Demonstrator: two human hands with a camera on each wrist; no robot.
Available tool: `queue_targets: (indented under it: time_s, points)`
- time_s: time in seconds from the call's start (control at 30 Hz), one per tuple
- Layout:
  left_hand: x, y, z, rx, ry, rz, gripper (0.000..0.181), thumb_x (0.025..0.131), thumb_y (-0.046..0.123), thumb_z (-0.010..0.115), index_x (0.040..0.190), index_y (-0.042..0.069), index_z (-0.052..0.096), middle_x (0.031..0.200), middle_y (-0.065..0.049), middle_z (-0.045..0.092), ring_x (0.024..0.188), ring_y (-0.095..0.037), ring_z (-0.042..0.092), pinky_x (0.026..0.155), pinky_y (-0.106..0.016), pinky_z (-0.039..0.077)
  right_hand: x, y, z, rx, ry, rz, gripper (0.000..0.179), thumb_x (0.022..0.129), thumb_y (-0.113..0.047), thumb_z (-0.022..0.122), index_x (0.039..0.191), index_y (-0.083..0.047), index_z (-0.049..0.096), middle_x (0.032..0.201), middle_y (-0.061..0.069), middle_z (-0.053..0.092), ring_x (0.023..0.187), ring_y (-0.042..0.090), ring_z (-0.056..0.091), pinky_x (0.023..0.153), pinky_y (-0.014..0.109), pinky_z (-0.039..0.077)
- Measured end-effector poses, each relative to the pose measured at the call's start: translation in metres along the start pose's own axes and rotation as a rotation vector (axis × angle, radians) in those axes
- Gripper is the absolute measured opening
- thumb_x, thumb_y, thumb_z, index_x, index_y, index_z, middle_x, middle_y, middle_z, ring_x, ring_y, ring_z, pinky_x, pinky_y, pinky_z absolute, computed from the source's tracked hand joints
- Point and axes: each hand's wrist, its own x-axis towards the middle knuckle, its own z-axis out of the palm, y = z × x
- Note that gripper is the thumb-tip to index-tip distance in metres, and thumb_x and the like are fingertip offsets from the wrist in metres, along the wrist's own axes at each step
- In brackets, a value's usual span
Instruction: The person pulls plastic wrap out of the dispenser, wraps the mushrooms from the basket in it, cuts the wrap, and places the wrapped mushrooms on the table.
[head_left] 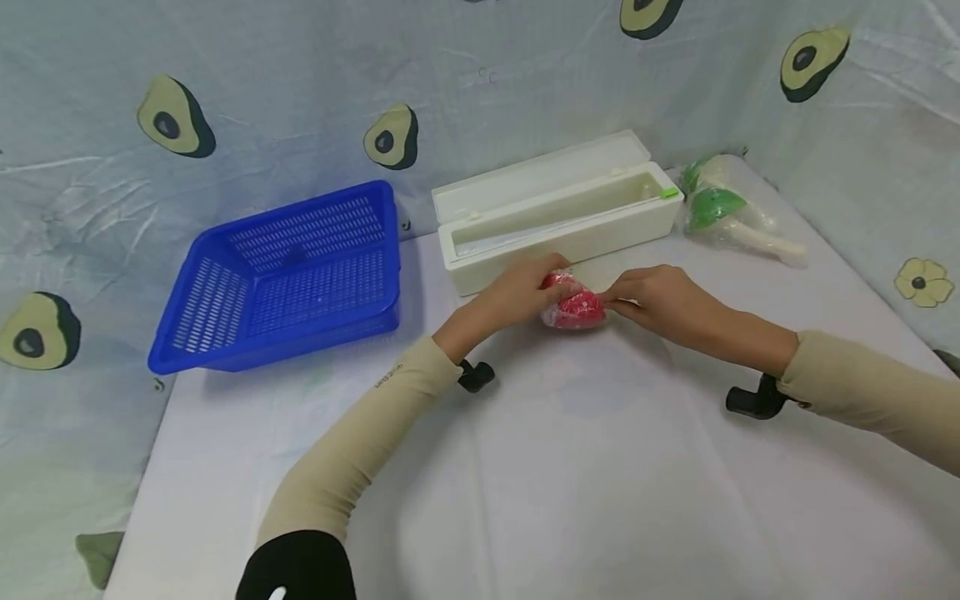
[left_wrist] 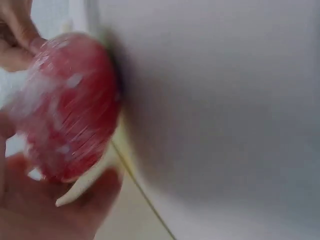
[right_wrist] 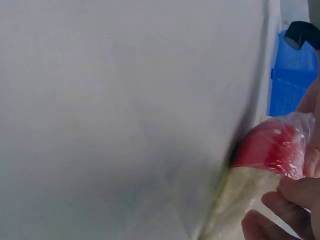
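Observation:
Between the two hands a rounded red object [head_left: 576,308] in clear, shiny plastic wrap lies low over the white table. My left hand [head_left: 517,293] grips it from the left, fingers and thumb curled about its top and side. At its right end my right hand [head_left: 660,304] pinches the wrap between thumb and fingers. The left wrist view shows the red object [left_wrist: 75,105] large, with a thin cream piece at its lower edge. In the right wrist view a pale cream part [right_wrist: 245,195] adjoins the red; its far end is hidden.
Just behind the hands stands a long white box [head_left: 570,237], its lid raised, with a green tab at the right end. A blue perforated basket [head_left: 318,333] is at left. Back right lies a plastic-wrapped green and cream object [head_left: 716,208] with a pale handle.

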Motion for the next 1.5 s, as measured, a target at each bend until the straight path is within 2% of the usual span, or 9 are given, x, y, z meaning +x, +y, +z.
queue_targets:
  time_s: [0.1,0.23,0.33,0.53,0.73,0.93,1.13,1.3,1.5]
  points:
    - [-0.005,0.000,0.003,0.059,0.074,0.054,0.048,0.102,0.037,0.062,0.139,0.009,0.053,0.135,-0.009,0.059,0.126,-0.022,0.053,0.107,-0.031,0.045,0.000,-0.002,0.003,0.008,-0.010,0.024,0.020,0.087,0.000,0.078,0.107,-0.001,0.079,0.098,0.011,0.077,0.085,0.023,0.074,0.071,0.040,0.060]
    - [-0.014,0.006,0.006,0.201,0.210,0.314,0.030,0.099,0.021,0.069,0.123,0.005,0.062,0.128,-0.009,0.060,0.124,-0.024,0.054,0.107,-0.027,0.044,0.003,-0.002,0.001,0.022,-0.030,0.072,0.018,0.089,-0.001,0.076,0.107,-0.002,0.079,0.099,0.011,0.078,0.083,0.022,0.073,0.068,0.038,0.057]
    - [-0.020,0.012,0.010,0.371,0.216,0.447,0.030,0.097,0.023,0.072,0.118,0.003,0.065,0.122,-0.009,0.065,0.119,-0.023,0.059,0.106,-0.025,0.045,0.006,-0.001,-0.003,0.023,-0.045,0.092,0.015,0.091,-0.002,0.074,0.106,-0.002,0.079,0.098,0.010,0.078,0.079,0.019,0.072,0.065,0.033,0.055]
    - [-0.022,0.020,0.020,0.662,0.118,0.316,0.070,0.090,0.046,0.077,0.131,-0.003,0.049,0.129,-0.014,0.060,0.131,-0.029,0.053,0.116,-0.031,0.037,0.008,0.000,-0.010,0.021,0.006,0.153,0.013,0.093,-0.005,0.073,0.105,-0.002,0.078,0.093,0.008,0.078,0.071,0.013,0.068,0.061,0.028,0.052]
    - [-0.009,0.019,0.017,0.415,0.078,0.118,0.052,0.096,0.044,0.069,0.118,0.001,0.047,0.103,-0.009,0.062,0.098,-0.020,0.063,0.086,-0.028,0.055,0.008,-0.006,-0.010,-0.024,0.044,0.090,0.015,0.090,-0.002,0.075,0.105,0.001,0.078,0.094,0.012,0.078,0.078,0.022,0.073,0.066,0.040,0.058]
    - [-0.003,0.015,0.006,0.215,-0.034,0.039,0.041,0.103,0.038,0.059,0.120,0.003,0.047,0.111,-0.009,0.062,0.098,-0.018,0.062,0.085,-0.027,0.054,0.006,-0.009,-0.005,-0.038,0.057,0.054,0.024,0.089,0.001,0.075,0.113,0.004,0.075,0.102,0.017,0.076,0.091,0.032,0.075,0.077,0.048,0.060]
    - [0.000,0.008,0.001,0.174,-0.083,-0.003,0.049,0.104,0.038,0.057,0.136,0.002,0.047,0.125,-0.010,0.058,0.111,-0.019,0.059,0.095,-0.029,0.052,0.005,-0.007,0.004,0.054,-0.235,0.100,0.065,0.095,0.007,0.062,0.151,0.015,0.030,0.148,0.031,0.046,0.128,0.042,0.056,0.105,0.054,0.046]
    - [-0.003,-0.005,-0.008,0.048,-0.157,0.065,0.059,0.101,0.021,0.058,0.151,0.000,0.034,0.148,-0.015,0.046,0.136,-0.024,0.046,0.113,-0.032,0.041,0.011,-0.009,0.006,0.233,-0.381,0.194,0.084,0.097,0.007,0.055,0.157,0.010,-0.004,0.164,0.032,0.012,0.150,0.046,0.021,0.118,0.059,0.025]
    - [-0.021,-0.023,-0.016,-0.231,-0.034,0.054,0.050,0.102,0.005,0.052,0.149,-0.001,0.037,0.154,-0.018,0.043,0.144,-0.028,0.043,0.116,-0.036,0.039,0.016,-0.008,0.006,0.198,-0.255,0.306,0.082,0.098,-0.018,0.070,0.161,-0.004,0.020,0.149,0.028,0.048,0.123,0.041,0.060,0.098,0.055,0.052]
